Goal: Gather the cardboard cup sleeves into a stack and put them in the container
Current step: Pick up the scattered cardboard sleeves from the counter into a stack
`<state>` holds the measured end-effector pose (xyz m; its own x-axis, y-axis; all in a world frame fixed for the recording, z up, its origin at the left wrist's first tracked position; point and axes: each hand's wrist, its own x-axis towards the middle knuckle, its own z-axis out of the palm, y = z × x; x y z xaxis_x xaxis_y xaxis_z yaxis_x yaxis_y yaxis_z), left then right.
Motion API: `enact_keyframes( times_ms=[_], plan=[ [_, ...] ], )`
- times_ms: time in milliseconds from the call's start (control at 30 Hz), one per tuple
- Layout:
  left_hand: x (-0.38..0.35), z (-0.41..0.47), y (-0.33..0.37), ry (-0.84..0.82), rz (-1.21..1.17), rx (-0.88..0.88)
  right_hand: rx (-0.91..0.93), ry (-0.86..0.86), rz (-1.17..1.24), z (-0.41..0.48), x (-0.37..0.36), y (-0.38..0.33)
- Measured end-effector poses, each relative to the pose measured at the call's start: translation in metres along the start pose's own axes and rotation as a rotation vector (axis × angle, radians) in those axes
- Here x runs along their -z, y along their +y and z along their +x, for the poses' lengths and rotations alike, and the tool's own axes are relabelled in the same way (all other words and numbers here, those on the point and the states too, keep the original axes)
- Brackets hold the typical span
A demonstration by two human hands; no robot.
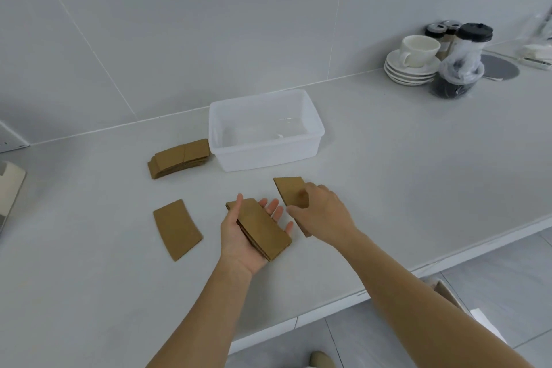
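My left hand [239, 236] lies palm up over the white counter and cradles a small stack of brown cardboard sleeves [263, 227]. My right hand [321, 209] rests on another flat sleeve [289, 190] just to the right, fingers closed on its edge. A single sleeve [176, 228] lies flat on the counter to the left of my hands. A bigger pile of sleeves [179, 157] sits farther back, touching the left side of the clear plastic container [313, 116], which holds nothing.
At the back right stand a white cup on stacked saucers [413, 61], a bagged pile of black lids [461, 66] and lidded cups. The counter's front edge [388, 287] runs diagonally past my right arm. A white object [10, 188] sits at the left edge.
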<state>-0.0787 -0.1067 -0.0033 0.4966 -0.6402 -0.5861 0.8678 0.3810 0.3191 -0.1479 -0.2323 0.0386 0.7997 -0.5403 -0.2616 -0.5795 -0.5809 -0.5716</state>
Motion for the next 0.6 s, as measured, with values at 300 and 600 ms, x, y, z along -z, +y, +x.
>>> enact_keyframes(
  times_ms=[300,600],
  plan=[
    [0.014,-0.019,0.022,-0.052,0.066,-0.075,0.163,-0.094,0.077,-0.017,-0.034,-0.053],
    [0.036,-0.035,0.037,-0.048,0.004,-0.109,0.267,-0.209,0.153,-0.022,-0.073,-0.070]
  ],
)
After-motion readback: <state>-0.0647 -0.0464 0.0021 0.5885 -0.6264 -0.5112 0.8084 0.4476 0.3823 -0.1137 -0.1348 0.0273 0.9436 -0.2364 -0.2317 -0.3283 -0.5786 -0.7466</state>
